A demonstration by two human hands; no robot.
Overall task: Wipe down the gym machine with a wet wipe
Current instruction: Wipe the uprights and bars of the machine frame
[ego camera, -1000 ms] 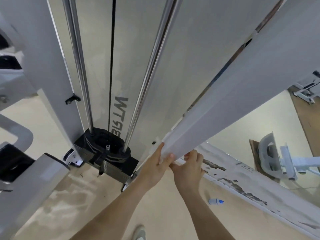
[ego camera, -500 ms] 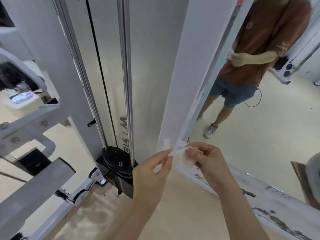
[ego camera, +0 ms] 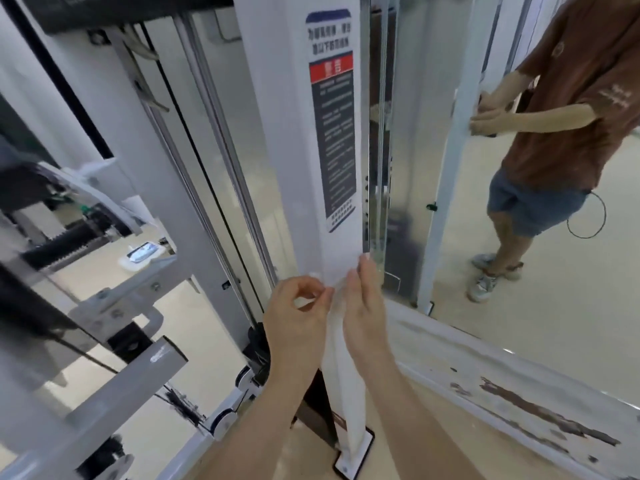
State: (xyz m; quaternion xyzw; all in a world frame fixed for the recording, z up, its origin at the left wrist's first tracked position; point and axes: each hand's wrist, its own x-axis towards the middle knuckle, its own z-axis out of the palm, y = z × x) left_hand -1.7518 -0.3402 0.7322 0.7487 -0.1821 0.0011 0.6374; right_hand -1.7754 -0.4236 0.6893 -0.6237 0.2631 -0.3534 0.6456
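Wet wipe [ego camera: 336, 281] is stretched between both hands, against the front of the machine's white upright post [ego camera: 294, 168]. The left hand [ego camera: 298, 310] pinches one edge between thumb and forefinger. The right hand [ego camera: 363, 306], just beside it, has its fingers straight and flat along the post, seemingly pressing the wipe's other edge. The step looks like spreading the wipe before a stroke. Above the fingertips runs the warning label [ego camera: 334, 126]. The next move likely calls for even pressure along the post, without letting the wipe bunch.
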